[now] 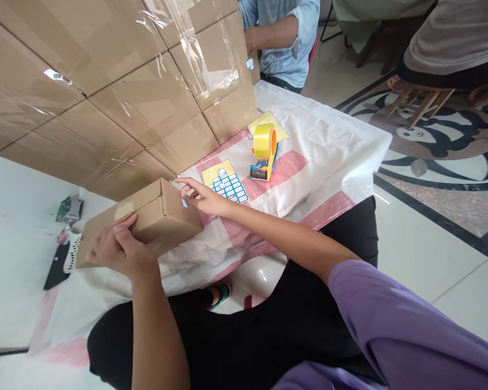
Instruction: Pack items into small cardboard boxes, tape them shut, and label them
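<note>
A closed cardboard box [146, 225] lies on the cloth-covered table, with a pale yellow patch on its upper side. My left hand [124, 246] grips its near side, thumb and fingers at the top edge. At the box's right end is my right hand [203, 197], its index finger stretched out towards the upper corner and the other fingers loosely bent. Just below those fingers a small white label [184, 203] shows against the end face. Beside the right hand lies a yellow sheet of blue-edged white labels [228, 184]. Behind it stands an orange and blue tape dispenser [268, 154] with yellowish tape.
Stacked, taped cardboard boxes [142, 92] form a wall behind the work. Another yellow sheet [282, 130] lies beyond the dispenser. A co-worker in a blue shirt [284, 49] sits past the stack. At left are a green packet [69, 210] and a black object [57, 265].
</note>
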`<act>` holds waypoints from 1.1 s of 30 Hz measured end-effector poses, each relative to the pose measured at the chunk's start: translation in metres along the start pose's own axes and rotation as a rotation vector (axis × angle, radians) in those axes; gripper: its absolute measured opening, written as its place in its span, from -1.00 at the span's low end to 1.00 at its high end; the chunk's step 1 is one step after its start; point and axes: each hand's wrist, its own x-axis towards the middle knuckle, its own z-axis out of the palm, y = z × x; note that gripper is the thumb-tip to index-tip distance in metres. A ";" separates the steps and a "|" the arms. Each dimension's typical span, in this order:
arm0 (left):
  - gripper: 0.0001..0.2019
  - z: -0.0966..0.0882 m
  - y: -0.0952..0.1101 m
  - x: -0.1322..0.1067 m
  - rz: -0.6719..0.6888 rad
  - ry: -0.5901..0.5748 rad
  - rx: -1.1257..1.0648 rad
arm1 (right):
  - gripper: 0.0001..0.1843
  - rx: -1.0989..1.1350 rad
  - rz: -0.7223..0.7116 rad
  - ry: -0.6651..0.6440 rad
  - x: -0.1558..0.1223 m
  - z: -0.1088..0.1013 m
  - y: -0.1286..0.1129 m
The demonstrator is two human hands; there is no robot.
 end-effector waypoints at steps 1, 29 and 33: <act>-0.60 0.000 0.001 0.000 0.000 -0.002 -0.002 | -0.29 0.009 -0.006 0.010 -0.002 0.001 -0.001; -0.60 0.001 -0.001 -0.001 0.009 -0.028 0.079 | -0.23 0.054 0.024 0.022 -0.004 0.004 0.009; -0.60 0.002 -0.001 -0.001 0.015 -0.022 0.055 | -0.15 0.077 0.030 0.022 -0.005 0.004 0.009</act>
